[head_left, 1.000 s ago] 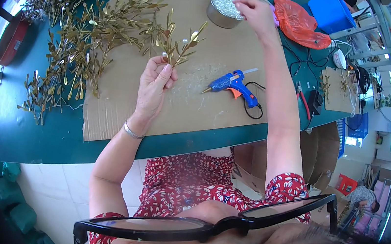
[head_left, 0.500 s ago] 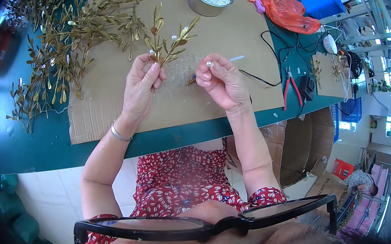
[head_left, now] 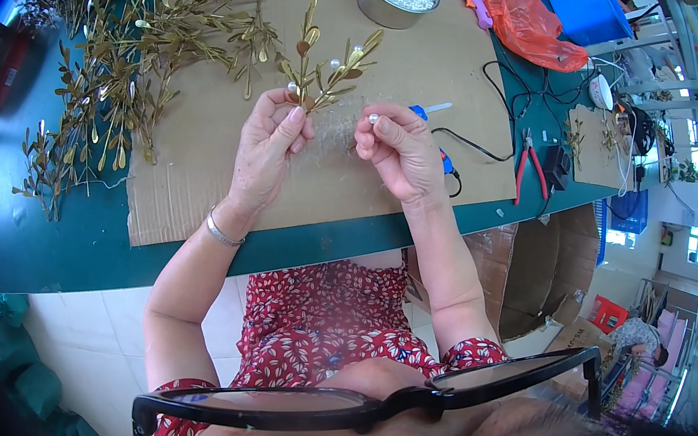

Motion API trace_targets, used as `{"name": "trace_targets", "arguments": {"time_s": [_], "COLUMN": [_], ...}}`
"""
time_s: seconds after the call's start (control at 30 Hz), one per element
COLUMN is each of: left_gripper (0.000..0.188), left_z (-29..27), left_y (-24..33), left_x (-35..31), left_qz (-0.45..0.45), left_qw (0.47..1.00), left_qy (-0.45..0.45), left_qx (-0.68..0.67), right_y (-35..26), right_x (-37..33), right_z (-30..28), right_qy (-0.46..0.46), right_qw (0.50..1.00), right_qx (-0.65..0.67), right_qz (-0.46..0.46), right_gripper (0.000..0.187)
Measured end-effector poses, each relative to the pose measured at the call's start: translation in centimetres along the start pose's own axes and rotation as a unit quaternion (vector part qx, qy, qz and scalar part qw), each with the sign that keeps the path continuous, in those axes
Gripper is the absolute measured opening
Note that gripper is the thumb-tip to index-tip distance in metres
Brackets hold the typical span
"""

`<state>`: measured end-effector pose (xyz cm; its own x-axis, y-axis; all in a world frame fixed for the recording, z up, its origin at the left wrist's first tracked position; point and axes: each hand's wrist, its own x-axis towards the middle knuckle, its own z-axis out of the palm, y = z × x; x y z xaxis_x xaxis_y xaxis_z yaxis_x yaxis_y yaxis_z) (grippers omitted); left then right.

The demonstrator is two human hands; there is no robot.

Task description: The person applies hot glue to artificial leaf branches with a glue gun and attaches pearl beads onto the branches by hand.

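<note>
My left hand (head_left: 268, 150) pinches the base of a golden leaf sprig (head_left: 306, 49), which stands upright from the fingers. A few white pearl beads sit among its leaves. Between thumb and fingertips, my right hand (head_left: 408, 157) grips a single pearl bead (head_left: 373, 119), a short way right of the sprig's base and apart from it. Partly hidden behind that hand lies a blue glue gun (head_left: 418, 112) with a pale glue stick (head_left: 440, 107) poking out. Fine clear glue threads (head_left: 337, 137) are scattered on the cardboard between the hands.
A round tin (head_left: 390, 17) of pearl beads stands at the far side of the cardboard sheet (head_left: 194, 189). Golden sprigs (head_left: 123, 56) heap up at left. Red-handled pliers (head_left: 532, 167), cables, an orange-red plastic bag (head_left: 528, 26) and a blue bin (head_left: 588, 11) lie at right.
The whole view has shifted slightly, carrying the table rightward in the picture. My right hand with the pearl bead has come a little nearer the sprig, and more of the blue glue gun shows.
</note>
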<state>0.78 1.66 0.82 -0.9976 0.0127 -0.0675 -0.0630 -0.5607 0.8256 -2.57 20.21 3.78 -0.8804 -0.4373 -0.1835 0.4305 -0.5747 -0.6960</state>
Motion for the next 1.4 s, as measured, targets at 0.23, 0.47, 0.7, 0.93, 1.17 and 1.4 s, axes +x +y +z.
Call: {"name": "trace_targets", "arguments": {"time_s": [0.23, 0.47, 0.7, 0.93, 1.17, 1.4], "left_gripper": [0.024, 0.026, 0.027, 0.026, 0.025, 0.026], "left_z": [0.2, 0.2, 0.3, 0.2, 0.2, 0.4], "left_y": [-0.3, -0.5, -0.3, -0.5, -0.5, -0.5], "left_x": [0.0, -0.1, -0.3, -0.3, -0.4, -0.4], "left_qz": [-0.006, 0.016, 0.013, 0.022, 0.031, 0.046], "left_qw": [1.000, 0.999, 0.997, 0.997, 0.993, 0.992], "left_qy": [-0.014, -0.017, -0.021, -0.028, -0.019, -0.015], "left_qx": [0.013, 0.041, 0.075, 0.072, 0.116, 0.118], "right_y": [1.1, 1.8, 2.2, 2.4, 2.5, 2.5], "right_x": [0.1, 0.3, 0.5, 0.6, 0.7, 0.6], "right_z": [0.1, 0.7, 1.0, 1.0, 0.8, 0.9], "right_qy": [0.044, 0.066, 0.082, 0.082, 0.093, 0.098], "right_qw": [0.986, 0.981, 0.979, 0.978, 0.977, 0.975], "right_qx": [-0.115, -0.131, -0.137, -0.147, -0.152, -0.164], "right_qz": [-0.113, -0.125, -0.127, -0.121, -0.118, -0.116], "right_gripper": [0.016, 0.020, 0.022, 0.023, 0.026, 0.025]}}
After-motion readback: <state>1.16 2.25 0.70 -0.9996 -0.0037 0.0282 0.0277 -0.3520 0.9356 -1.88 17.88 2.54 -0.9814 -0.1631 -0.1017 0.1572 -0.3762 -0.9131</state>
